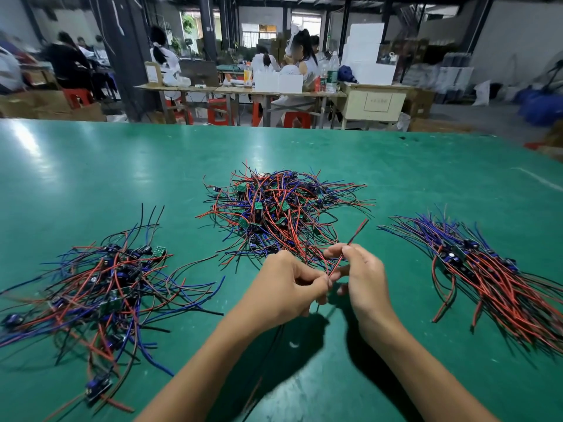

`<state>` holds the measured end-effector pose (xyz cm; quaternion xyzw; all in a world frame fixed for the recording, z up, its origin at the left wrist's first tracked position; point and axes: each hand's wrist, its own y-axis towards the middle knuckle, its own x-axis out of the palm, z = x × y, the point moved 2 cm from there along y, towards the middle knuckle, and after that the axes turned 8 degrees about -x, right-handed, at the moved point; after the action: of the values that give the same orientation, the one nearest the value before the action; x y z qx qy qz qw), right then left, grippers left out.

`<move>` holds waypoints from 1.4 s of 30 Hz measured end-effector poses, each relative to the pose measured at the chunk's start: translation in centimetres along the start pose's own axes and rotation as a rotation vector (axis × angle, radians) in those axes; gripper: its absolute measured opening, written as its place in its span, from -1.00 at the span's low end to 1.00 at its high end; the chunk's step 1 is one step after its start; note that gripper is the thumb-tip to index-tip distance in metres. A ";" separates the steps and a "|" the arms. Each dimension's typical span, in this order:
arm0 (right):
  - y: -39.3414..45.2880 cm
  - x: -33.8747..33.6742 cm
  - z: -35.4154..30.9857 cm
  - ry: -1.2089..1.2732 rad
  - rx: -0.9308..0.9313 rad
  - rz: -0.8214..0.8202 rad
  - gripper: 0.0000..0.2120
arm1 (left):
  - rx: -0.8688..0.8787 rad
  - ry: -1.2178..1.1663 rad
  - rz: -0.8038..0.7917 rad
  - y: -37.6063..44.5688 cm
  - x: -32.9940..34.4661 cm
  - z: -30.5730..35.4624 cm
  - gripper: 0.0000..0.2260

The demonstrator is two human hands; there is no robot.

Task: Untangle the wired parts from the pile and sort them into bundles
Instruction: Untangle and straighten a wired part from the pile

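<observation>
- Nearest me, both hands work over the green tabletop [91, 166]: the left hand [285, 289] pinches a red-and-black wire pair [350, 243] low down, the right hand [362, 274] pinches it higher, its free end pointing up and away
- To the left lies a loose bundle [100, 287]; to the right, a neater bundle [493, 269] with wires lying roughly parallel
- Just beyond the hands sits the tangled pile [280, 208], still large
- I'd say one part is being teased free; next comes drawing it clear without dragging its neighbours, then laying it on a bundle
</observation>
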<state>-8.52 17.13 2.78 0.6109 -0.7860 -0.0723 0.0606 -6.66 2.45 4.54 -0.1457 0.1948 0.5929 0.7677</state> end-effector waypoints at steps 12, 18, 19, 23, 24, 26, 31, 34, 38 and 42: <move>1.1 -2.1 0.1 0.452 0.381 0.099 -0.78 | -0.057 0.010 -0.104 -0.2 -0.6 -0.2 -0.81; 0.7 -1.3 -0.6 0.198 0.104 -0.225 -0.65 | -0.095 -0.175 -0.004 0.3 -1.2 -0.5 -0.82; 0.4 -1.0 -0.7 0.123 0.019 -0.281 -0.67 | -0.089 -0.245 -0.004 0.3 -1.4 -0.5 -0.83; -0.3 -0.8 -1.2 0.093 -0.132 -0.284 -0.70 | -0.146 -0.465 -0.062 0.5 -2.3 -0.3 -0.71; -0.1 -1.0 -1.2 0.123 -0.105 -0.245 -0.70 | -0.182 -0.491 -0.075 0.5 -2.6 -0.4 -0.66; 0.3 -1.4 -1.2 0.157 -0.046 -0.165 -0.72 | -0.202 -0.486 -0.087 0.6 -3.1 -0.7 -0.68; 0.8 -1.8 -1.2 0.212 -0.013 -0.091 -0.75 | -0.160 -0.397 -0.049 0.7 -3.5 -1.4 -0.79; 0.8 -1.9 -1.3 0.214 -0.026 -0.076 -0.75 | -0.115 -0.318 -0.038 0.9 -3.2 -1.3 -0.80; 1.0 -2.3 -1.3 0.228 -0.046 -0.036 -0.77 | -0.024 -0.157 -0.015 0.9 -2.6 -1.5 -0.80; 1.3 -2.7 -1.3 0.261 -0.050 0.015 -0.79 | -0.001 -0.157 -0.013 1.2 -2.5 -1.6 -0.83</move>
<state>-8.85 19.97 4.32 0.6076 -0.7740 -0.0111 0.1781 -8.54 -0.14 4.37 -0.1001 0.1327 0.5977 0.7843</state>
